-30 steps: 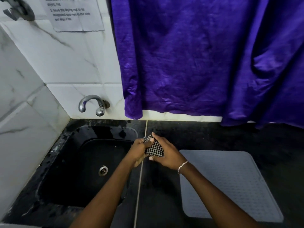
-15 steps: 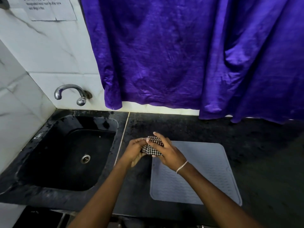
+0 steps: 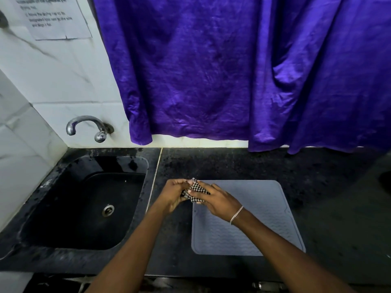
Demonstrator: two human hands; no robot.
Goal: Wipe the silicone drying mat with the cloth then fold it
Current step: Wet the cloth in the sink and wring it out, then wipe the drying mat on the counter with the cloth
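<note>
Shifted from the sink (image 3: 84, 199), left hand (image 3: 173, 195) and right hand (image 3: 221, 204) clutch the checkered cloth (image 3: 195, 192) over the far-left corner of the silicone drying mat (image 3: 268, 210).

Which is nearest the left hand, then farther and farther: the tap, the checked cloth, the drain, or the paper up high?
From the left hand, in the head view:
1. checked cloth: held in its fingers.
2. drain: to the left, in the sink.
3. tap: behind the sink, farther back.
4. paper: top left corner, farthest.
</note>
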